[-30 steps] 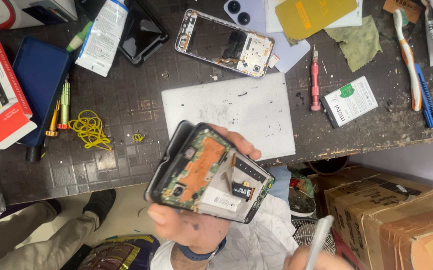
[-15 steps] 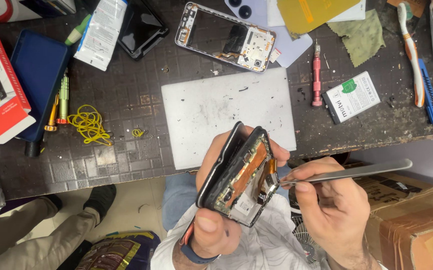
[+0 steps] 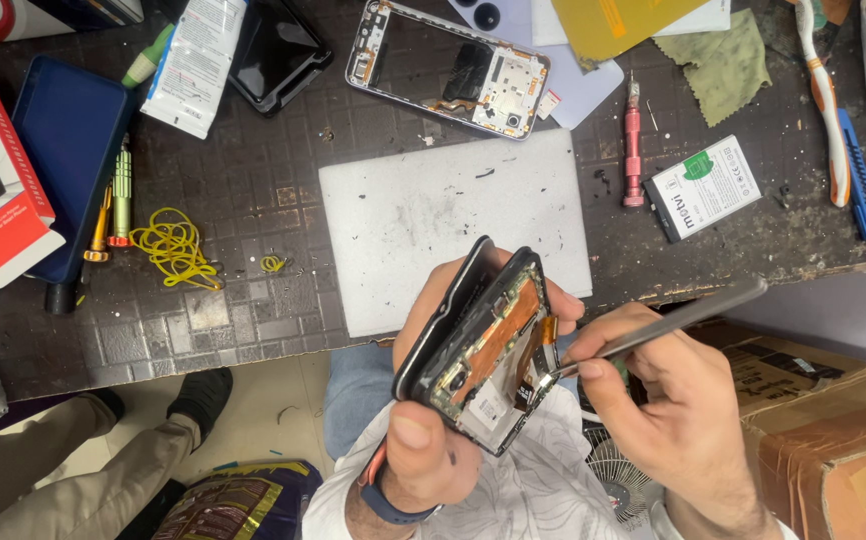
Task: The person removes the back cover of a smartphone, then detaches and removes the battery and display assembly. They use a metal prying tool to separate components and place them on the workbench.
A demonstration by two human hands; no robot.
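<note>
Two hands are engaged over the bench edge: the opened black smartphone with exposed copper-coloured circuitry (image 3: 488, 345) is gripped upright by the left hand (image 3: 433, 440), back cover already off (internal parts remain seated), while slim metal tweezers (image 3: 653, 330) are pinched by the right hand (image 3: 678, 420), tips touching the phone's flex connector

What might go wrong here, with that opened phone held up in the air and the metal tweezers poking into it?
The opened phone is held in the left hand off the table edge, over the lap, so a slip could drop it. The tweezers in the right hand touch near the thin orange flex strip; a hard pull might tear it. Any small part lifted out could fall to the floor.
</note>
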